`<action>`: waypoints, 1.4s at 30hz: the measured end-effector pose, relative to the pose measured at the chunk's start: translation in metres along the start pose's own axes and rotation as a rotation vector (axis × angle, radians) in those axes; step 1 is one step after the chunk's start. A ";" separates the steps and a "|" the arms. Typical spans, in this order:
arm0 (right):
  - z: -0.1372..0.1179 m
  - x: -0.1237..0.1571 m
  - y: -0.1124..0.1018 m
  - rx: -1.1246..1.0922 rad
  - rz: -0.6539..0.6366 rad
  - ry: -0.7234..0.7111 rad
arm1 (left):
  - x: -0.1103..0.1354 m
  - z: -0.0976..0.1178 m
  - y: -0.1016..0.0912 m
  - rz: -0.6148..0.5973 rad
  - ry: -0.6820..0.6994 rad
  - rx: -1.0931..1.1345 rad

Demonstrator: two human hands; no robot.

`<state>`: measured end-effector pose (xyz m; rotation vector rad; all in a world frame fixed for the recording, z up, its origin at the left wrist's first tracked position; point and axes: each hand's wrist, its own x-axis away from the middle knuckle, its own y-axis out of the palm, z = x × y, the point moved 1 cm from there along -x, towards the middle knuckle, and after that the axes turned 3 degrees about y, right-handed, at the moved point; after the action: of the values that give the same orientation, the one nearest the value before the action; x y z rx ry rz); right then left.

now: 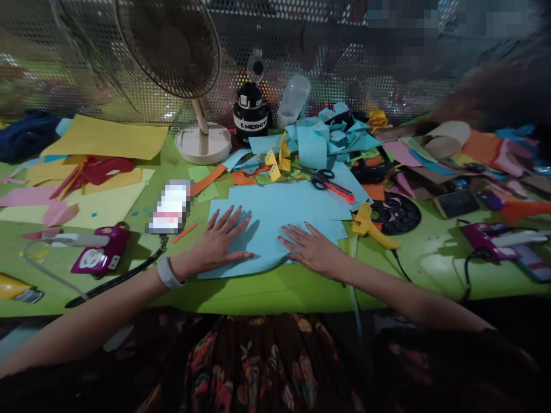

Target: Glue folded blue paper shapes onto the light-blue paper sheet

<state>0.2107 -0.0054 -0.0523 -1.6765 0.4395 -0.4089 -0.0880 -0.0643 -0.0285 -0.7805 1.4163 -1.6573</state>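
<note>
A large sheet of light blue paper [271, 209] lies on the green table in front of me. My left hand [219, 241] rests flat on its left part, fingers spread. On the right part lies my right hand [310, 249], palm down with the fingers apart. The sheet's near edge bulges up slightly between the hands. Black-handled scissors [322, 179] and a red cutter [341, 192] lie at the sheet's far right. Just right of the sheet is a yellow glue gun [371, 226], its black cord trailing toward the front edge.
A white fan [202, 140], a black bottle [251, 115] and blue paper scraps [316, 137] stand at the back. Left are a phone [170, 206], a purple device [101, 249] and yellow paper [112, 137]. A black disc [398, 215] and another purple device [482, 241] lie right.
</note>
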 end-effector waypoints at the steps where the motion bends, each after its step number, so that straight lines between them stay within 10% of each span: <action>1: 0.001 -0.002 -0.005 -0.021 -0.020 0.008 | -0.002 0.005 -0.004 0.002 0.021 0.012; 9: -0.015 -0.002 -0.051 -0.108 -0.037 0.117 | -0.025 0.047 -0.015 -0.026 0.247 -0.014; 17: 0.041 0.044 -0.134 -0.395 0.218 0.237 | -0.031 0.017 -0.034 0.184 0.332 0.244; 25: 0.072 0.043 -0.064 -0.291 -0.266 -0.079 | -0.016 -0.006 -0.010 0.012 0.383 0.302; 33: 0.077 0.028 -0.039 -0.217 -0.210 -0.068 | -0.010 0.000 -0.010 -0.161 0.379 0.139; 42: 0.073 0.022 -0.034 -0.299 -0.292 -0.024 | -0.001 0.020 0.016 -0.023 0.346 0.128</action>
<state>0.2683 0.0501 -0.0286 -2.0448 0.2446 -0.5566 -0.0674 -0.0741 -0.0407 -0.4531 1.5170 -1.9479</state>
